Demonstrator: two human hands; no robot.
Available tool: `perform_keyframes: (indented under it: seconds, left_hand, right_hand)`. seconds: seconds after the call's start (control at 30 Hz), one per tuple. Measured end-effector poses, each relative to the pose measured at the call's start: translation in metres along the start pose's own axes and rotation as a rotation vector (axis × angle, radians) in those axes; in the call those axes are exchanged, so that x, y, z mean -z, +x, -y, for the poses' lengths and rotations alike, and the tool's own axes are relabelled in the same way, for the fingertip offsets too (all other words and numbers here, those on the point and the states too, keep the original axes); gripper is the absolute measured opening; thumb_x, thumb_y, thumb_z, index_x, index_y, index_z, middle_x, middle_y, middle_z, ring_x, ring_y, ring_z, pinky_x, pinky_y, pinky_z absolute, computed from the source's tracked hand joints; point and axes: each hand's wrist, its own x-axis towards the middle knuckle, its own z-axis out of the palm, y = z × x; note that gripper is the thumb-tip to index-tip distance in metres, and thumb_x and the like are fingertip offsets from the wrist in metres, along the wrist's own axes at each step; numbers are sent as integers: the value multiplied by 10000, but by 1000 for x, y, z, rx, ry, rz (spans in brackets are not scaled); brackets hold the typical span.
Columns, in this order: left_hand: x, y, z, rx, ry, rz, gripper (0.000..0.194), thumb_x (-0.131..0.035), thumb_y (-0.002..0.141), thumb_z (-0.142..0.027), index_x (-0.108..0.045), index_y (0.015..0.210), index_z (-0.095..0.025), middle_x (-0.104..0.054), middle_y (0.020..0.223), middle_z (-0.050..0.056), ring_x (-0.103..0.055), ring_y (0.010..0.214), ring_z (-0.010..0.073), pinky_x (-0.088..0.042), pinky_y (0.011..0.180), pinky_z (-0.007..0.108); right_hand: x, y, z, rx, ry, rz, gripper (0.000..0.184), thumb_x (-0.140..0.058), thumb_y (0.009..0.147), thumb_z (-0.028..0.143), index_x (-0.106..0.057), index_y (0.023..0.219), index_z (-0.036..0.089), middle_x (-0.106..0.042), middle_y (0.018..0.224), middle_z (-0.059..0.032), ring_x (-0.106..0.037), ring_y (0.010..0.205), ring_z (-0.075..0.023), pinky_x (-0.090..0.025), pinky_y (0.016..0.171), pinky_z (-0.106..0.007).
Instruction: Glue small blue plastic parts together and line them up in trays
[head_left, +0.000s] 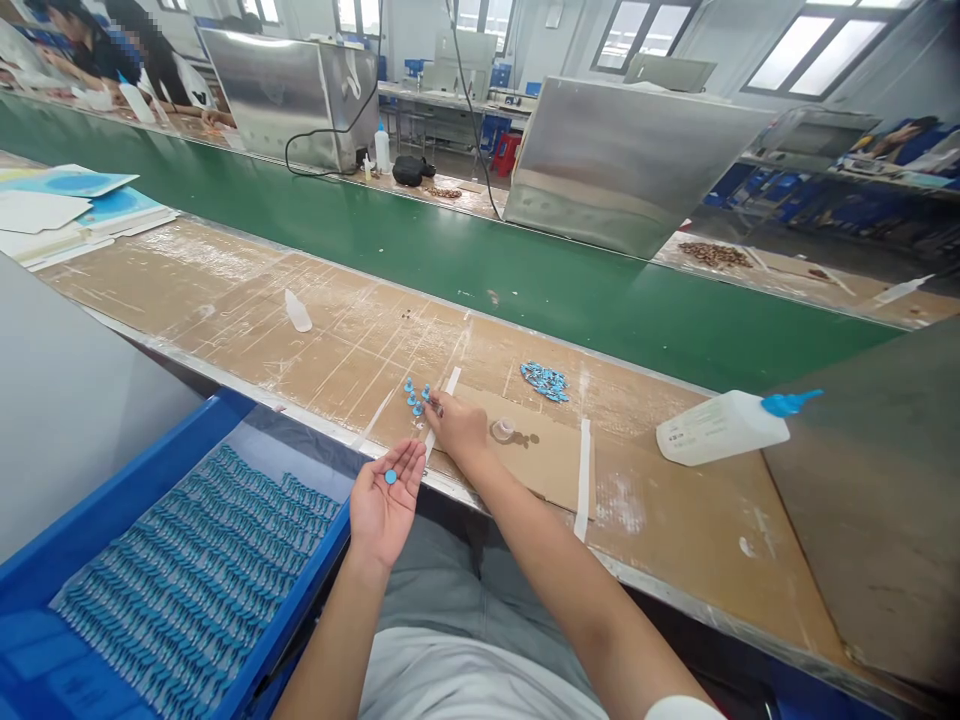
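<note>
Left of the cardboard sheet (555, 462), a blue disc (391, 477) lay loose on the left hand (384, 508), fingers unclenched; tilting could spill it. Whether the right hand (459, 426) had its fingers grasping anything was unclear; nudging could topple the adjacent blue pieces (418, 409).

A factory assembly workshop is shown by the long green belt (450, 250), along whose near side a scuffed worktable (360, 330) is set. On the belt's far side, metal housings (622, 165) are placed, and people (105, 60) are seen bent over work at its far left edge. Nearer than the belt, a blue crate (135, 490) is filled with rows of small blue parts (210, 570). Well beyond the belt, further workbenches (409, 92) are ranged below large windows (645, 35)
</note>
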Motion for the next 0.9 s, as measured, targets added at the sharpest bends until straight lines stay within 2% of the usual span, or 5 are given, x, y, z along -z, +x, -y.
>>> perform_keyframes:
  seconds: [0.17, 0.33, 0.53, 0.73, 0.9]
  left_hand:
    - [2, -1, 0, -7, 8, 0, 273, -498, 762, -95, -649, 972, -8, -679, 1034, 217, -575, 1137, 300, -538, 903, 349]
    - [0, -1, 6, -34, 17, 66, 318, -490, 781, -176, -646, 1012, -23, -648, 1120, 230, -558, 1162, 296, -500, 949, 397]
    - [-10, -8, 21, -7, 113, 123, 456, -456, 849, -379, -630, 1098, -38, -602, 1228, 208, -521, 1206, 275, -441, 995, 343]
    - [-20, -22, 33, -10, 169, 193, 472, -417, 882, -416, -624, 1123, -67, -608, 1218, 186, -546, 1163, 262, -461, 931, 345]
    - [-19, -34, 34, -65, 265, 350, 313, -465, 880, -269, -646, 1089, -122, -663, 1071, 135, -630, 826, 180, -499, 711, 314]
  right_hand:
    - [8, -3, 1, -2, 39, -51, 258, -569, 877, 376, -676, 1043, 209, -708, 808, -52, -644, 769, -175, -422, 691, -235]
    - [44, -35, 11, 162, 336, -162, 229, -575, 874, 362, -695, 944, 181, -700, 754, -48, -619, 652, -138, -458, 691, -247]
    - [64, -75, 28, 336, 544, 59, 179, -632, 807, 282, -705, 949, 202, -718, 808, -41, -632, 707, -152, -491, 683, -258]
    - [66, -79, 26, -140, 953, 185, 183, -702, 747, 312, -726, 891, 201, -720, 760, -35, -630, 603, -136, -513, 593, -247]
    - [92, -81, 26, -535, 1394, 274, 317, -797, 659, 353, -666, 878, 166, -679, 609, -8, -539, 426, -86, -434, 419, -189]
